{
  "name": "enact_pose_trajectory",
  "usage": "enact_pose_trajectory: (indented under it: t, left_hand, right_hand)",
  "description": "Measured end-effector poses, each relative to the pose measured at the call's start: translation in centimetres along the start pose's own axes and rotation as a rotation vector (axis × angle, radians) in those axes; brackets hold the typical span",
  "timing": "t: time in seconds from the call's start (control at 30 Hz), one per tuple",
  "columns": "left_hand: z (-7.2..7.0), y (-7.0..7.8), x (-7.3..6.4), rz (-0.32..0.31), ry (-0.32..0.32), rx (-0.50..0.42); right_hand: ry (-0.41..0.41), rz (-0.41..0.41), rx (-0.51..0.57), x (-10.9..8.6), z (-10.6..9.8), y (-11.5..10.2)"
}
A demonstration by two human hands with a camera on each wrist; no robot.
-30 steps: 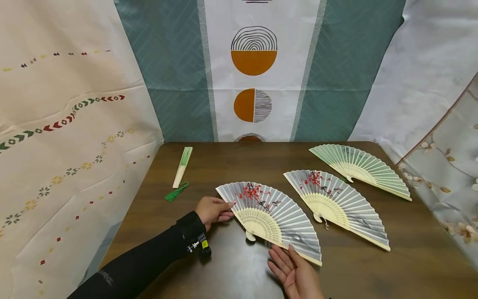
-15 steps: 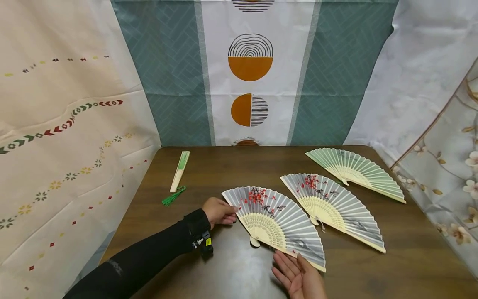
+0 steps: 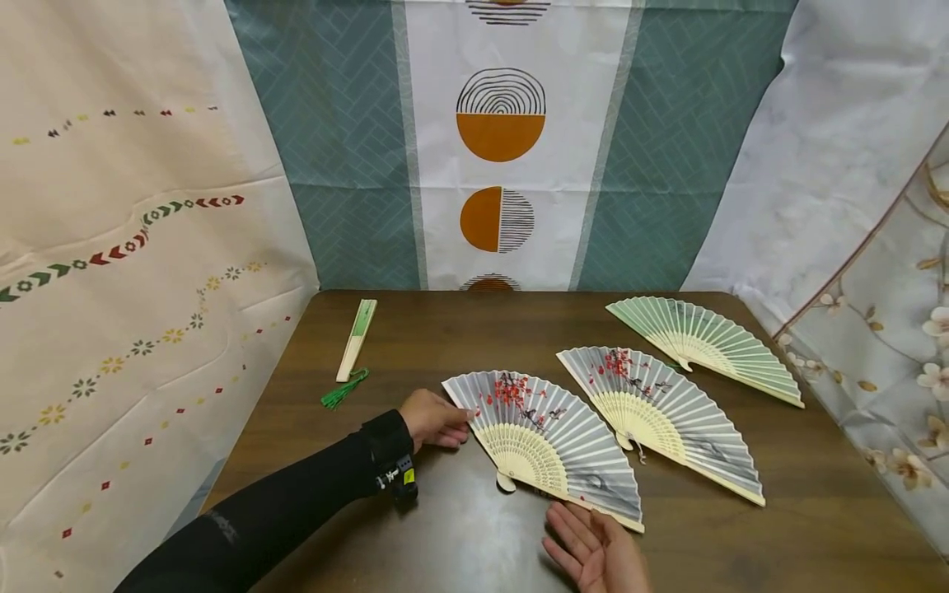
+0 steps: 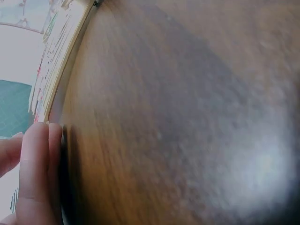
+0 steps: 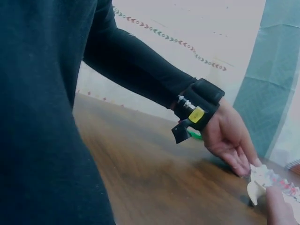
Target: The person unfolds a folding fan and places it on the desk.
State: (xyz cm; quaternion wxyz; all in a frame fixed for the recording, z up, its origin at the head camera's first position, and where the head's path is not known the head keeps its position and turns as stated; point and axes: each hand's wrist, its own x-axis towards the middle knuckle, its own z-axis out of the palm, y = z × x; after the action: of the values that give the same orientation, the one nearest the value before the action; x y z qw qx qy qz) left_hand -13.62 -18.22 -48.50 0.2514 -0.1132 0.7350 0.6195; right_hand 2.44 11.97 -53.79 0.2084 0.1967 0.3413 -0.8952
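Observation:
An open grey folding fan (image 3: 552, 441) with red blossoms lies spread at the middle of the table. My left hand (image 3: 436, 418) pinches its left edge stick, fingers below the edge. In the left wrist view the fan (image 4: 65, 58) shows nearly edge-on beyond the fingers (image 4: 40, 164). At its lower right edge is my right hand (image 3: 596, 548), palm up, with thumb and forefinger at the edge stick and the other fingers fairly straight. The forefinger's tip is partly hidden by the fan. The right wrist view catches one right finger (image 5: 277, 206) against the fan.
A second open grey blossom fan (image 3: 660, 416) lies just right of the first. Behind it, an open green fan (image 3: 704, 346) reaches near the table's right edge. A folded green fan (image 3: 357, 339) with a green tassel (image 3: 344, 389) lies at the back left. Patterned cloths hang around the table.
Both hands and the held fan have shifted a little to the right across the table over the last second. In the last half second the fan's lower right tip has risen slightly.

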Motion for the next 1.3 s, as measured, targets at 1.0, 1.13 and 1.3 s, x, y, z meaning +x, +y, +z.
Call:
enact_pose_trajectory:
  t: [1.0, 1.13, 1.3]
  left_hand:
    - [-10.8, 0.9, 13.9, 0.512, 0.608, 0.396]
    - [-12.2, -0.2, 13.1, 0.462, 0.597, 0.487]
    - [-12.8, 0.5, 10.5, 0.257, 0.684, 0.734]
  right_hand:
    - [-0.018, -0.422, -0.819, 20.0, 20.3, -5.5]
    - [-0.086, -0.408, -1.000, 21.3, 21.9, -3.1]
    - [-0.202, -0.336, -1.178, 22.3, 23.1, -1.6]
